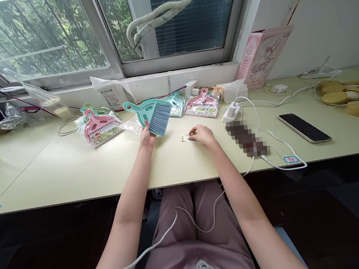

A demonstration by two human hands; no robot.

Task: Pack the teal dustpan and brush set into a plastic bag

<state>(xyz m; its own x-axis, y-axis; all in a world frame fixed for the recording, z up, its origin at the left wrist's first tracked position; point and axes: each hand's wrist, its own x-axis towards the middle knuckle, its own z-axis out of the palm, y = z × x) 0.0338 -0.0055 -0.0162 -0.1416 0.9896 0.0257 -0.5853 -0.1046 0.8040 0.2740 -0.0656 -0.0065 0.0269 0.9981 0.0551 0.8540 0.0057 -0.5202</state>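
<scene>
My left hand (148, 138) is closed around a teal hand brush (158, 116) with grey-blue bristles, tilted above the table. Its handle points up and left; whether a dustpan sits behind it, I cannot tell. A crumpled clear plastic bag (132, 125) lies just left of that hand. My right hand (201, 134) has its fingers bent and closed on a small printed card (187, 139) lying on the table. Behind them are wrapped brush-and-dustpan sets: pink and green ones (99, 125) at left, a teal one (176, 104) and a pink one (202, 104).
On the pale table (73, 172), a black phone (304, 127) lies at right. White cables (286, 144) run near a blurred-out object (247, 139) and a white power adapter (231, 112). A pink box (263, 58) stands by the wall. One cable (141, 256) crosses my lap.
</scene>
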